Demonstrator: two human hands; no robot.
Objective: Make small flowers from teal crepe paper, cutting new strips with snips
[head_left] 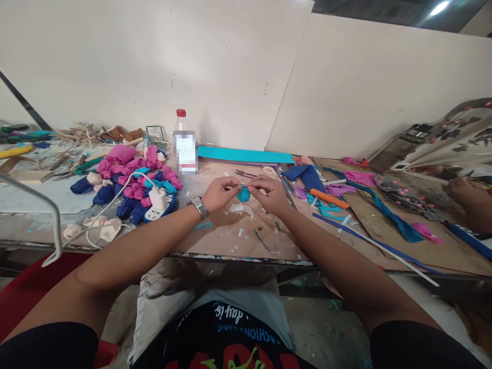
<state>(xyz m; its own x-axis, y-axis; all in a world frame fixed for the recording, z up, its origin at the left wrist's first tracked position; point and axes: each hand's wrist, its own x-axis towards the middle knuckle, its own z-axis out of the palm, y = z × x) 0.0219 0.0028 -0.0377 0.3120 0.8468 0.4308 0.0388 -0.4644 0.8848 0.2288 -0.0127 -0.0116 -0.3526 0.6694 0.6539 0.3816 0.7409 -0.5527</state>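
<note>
A small teal fabric piece [243,194] sits pinched between both of my hands above the middle of the worktable [230,241]. My left hand [218,192], with a metal watch on its wrist, closes its fingers on the piece's left side. My right hand [269,193] grips the right side with fingers curled. White scraps [240,209] lie on the table just beneath them.
A heap of pink, blue and teal fabric flowers [134,179] with a white charger [157,199] lies to the left. A plastic bottle [184,143] stands behind, next to teal sheets [246,154]. Scissors [246,174], fabric strips [384,210] and another person's hand [465,195] are to the right.
</note>
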